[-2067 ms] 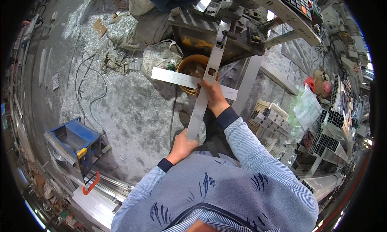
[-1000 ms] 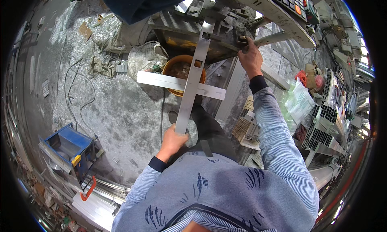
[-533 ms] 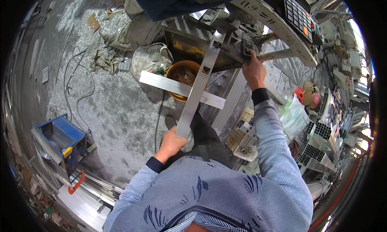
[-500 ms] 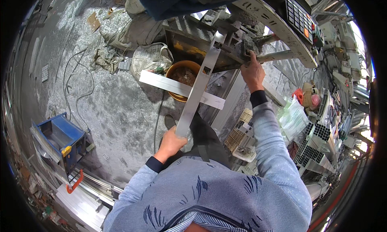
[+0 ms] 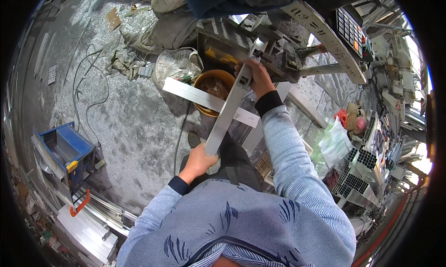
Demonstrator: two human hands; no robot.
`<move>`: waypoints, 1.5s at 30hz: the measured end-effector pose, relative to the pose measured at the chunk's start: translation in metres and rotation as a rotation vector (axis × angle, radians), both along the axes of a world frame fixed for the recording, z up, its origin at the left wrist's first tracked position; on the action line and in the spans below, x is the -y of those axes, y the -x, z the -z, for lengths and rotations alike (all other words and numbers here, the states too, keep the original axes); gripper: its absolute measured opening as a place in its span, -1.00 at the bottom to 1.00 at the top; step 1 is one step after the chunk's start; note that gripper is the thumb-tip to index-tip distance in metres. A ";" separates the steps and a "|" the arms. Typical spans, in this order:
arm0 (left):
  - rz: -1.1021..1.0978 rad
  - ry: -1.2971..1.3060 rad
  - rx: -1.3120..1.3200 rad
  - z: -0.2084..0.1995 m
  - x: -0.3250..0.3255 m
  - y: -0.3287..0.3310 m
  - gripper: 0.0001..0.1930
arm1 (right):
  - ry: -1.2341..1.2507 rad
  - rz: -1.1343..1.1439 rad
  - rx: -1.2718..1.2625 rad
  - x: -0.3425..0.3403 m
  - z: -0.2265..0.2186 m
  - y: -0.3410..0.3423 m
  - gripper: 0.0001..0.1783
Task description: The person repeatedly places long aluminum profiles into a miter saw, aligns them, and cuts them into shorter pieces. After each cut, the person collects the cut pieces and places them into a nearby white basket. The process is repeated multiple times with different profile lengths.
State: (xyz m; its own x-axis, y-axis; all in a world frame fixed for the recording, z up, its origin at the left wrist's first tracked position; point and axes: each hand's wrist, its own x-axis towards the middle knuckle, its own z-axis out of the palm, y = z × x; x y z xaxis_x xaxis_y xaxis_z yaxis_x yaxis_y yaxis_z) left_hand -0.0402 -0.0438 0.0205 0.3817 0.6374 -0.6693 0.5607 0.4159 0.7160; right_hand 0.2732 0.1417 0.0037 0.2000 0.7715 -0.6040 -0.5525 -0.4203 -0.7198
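A long silvery metal profile (image 5: 227,113) with square cut-outs near its far end slants away from me. My left hand (image 5: 200,163) is closed round its near end. Farther up, my right hand (image 5: 259,76) wraps round the same profile from the right, close to the cut-outs. Beneath it a flat pale metal strip (image 5: 186,91) lies crosswise over a yellow bucket (image 5: 200,106) with bits of scrap inside. The profile's far end is by a dark, grimy machine (image 5: 278,58).
A marked board (image 5: 320,32) with a calculator (image 5: 349,31) juts in at upper right. A blue machine (image 5: 69,146) stands at left, with a cable (image 5: 88,109) on the floor. Sacks (image 5: 174,35) lie beyond the bucket. Plastic crates (image 5: 355,172) and profiles crowd the right.
My right hand has left the machine, moved left and taken hold of the profile. My left hand keeps its grip on the near end. The view has shifted slightly.
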 end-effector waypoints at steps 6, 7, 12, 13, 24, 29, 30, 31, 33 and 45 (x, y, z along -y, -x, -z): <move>0.011 -0.083 0.000 0.004 0.000 -0.002 -0.60 | -0.064 0.015 0.036 0.001 0.004 0.006 -0.78; -0.003 -0.035 -0.012 0.003 0.000 -0.002 -0.57 | -0.064 -0.003 0.061 0.001 0.005 0.006 -0.78; -0.030 0.005 -0.002 -0.006 -0.004 -0.004 -0.57 | -0.075 -0.005 0.144 -0.001 0.013 0.005 -0.69; -0.022 0.004 -0.013 -0.008 -0.005 -0.004 -0.57 | -0.077 -0.006 0.144 -0.001 0.014 0.005 -0.69; -0.018 0.027 -0.002 -0.006 -0.004 -0.004 -0.57 | -0.079 -0.013 0.153 -0.001 0.015 0.004 -0.69; -0.013 -0.002 0.007 -0.007 -0.003 -0.004 -0.56 | -0.120 -0.020 0.160 0.001 0.010 0.005 -0.74; -0.006 -0.017 0.004 -0.008 -0.004 -0.004 -0.56 | -0.126 -0.026 0.130 0.001 0.009 0.006 -0.75; 0.000 -0.023 -0.005 -0.009 -0.004 -0.004 -0.57 | -0.142 -0.034 0.095 0.001 0.007 0.007 -0.76; 0.002 -0.023 -0.017 -0.012 -0.005 -0.004 -0.57 | -0.155 -0.027 0.035 0.001 0.004 0.008 -0.79; -0.020 -0.032 -0.002 -0.022 -0.008 -0.008 -0.62 | -0.120 -0.054 0.046 0.001 -0.004 0.003 -0.81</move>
State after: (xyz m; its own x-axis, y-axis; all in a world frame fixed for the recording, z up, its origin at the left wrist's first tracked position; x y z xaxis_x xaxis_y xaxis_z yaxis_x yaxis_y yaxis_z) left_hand -0.0326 -0.0356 0.0423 0.3675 0.6664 -0.6487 0.5535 0.4038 0.7284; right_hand 0.2705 0.1403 0.0078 0.1816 0.8478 -0.4982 -0.4962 -0.3584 -0.7908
